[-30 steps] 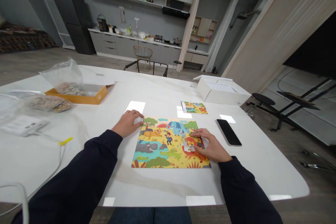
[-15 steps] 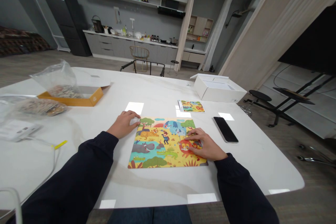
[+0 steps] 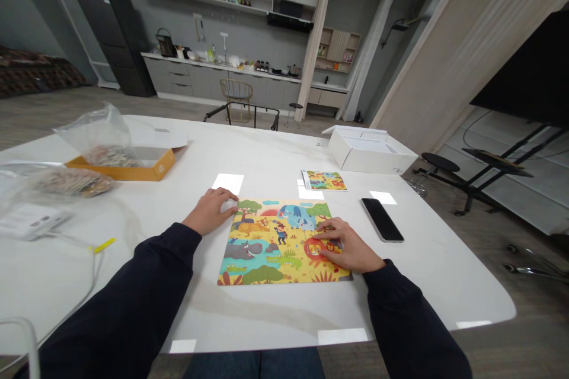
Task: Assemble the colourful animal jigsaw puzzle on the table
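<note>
The left hand (image 3: 212, 211), part-open and gripping nothing, touches the upper left corner of the puzzle (image 3: 262, 254), likely bracing it flat on the table (image 3: 267, 314); the right hand (image 3: 353, 249), fingers parted, gripping nothing visible, seemingly presses its right side.

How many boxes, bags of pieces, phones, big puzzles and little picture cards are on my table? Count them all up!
Boxes: 2, orange box and white box
Bags of pieces: 2, upright bag and flat bag
Phones: 1, black phone
Big puzzles: 1, animal puzzle
Little picture cards: 1, small card
Total: 7
</note>
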Motion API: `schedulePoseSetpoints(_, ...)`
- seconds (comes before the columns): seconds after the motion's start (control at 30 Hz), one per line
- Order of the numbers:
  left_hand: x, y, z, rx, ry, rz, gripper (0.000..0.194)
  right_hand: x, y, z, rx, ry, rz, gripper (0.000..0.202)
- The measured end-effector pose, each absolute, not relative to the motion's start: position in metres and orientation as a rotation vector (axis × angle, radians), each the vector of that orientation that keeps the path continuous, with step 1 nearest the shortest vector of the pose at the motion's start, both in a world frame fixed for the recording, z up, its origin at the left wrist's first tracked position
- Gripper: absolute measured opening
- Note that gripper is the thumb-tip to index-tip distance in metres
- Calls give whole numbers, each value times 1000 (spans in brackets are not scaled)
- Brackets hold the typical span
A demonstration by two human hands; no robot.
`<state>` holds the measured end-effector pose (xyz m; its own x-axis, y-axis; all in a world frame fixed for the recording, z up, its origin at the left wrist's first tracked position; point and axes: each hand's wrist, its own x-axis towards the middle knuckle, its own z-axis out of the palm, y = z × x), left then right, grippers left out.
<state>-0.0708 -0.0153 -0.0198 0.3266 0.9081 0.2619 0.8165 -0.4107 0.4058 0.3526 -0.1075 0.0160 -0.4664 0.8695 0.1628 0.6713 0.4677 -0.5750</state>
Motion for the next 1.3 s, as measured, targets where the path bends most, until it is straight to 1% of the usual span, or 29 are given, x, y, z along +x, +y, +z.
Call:
schedulePoseSetpoints(0.57,-71,-15,-21,2389,1593,659,32,355,-105,15,-1300,-2293,663,28)
schedulePoseSetpoints(1.17,-69,-16,-18,2368,1589,655,33,352,-106,13,-1314,-2290,653,25)
schedulePoseSetpoints(1.23,-70,-16,-18,2364,1588,656,32,352,-106,14,-1322,-2283,656,30)
schedulePoseSetpoints(1.3,-69,-17,-17,2360,1592,656,33,354,-105,12,-1335,-2251,649,43)
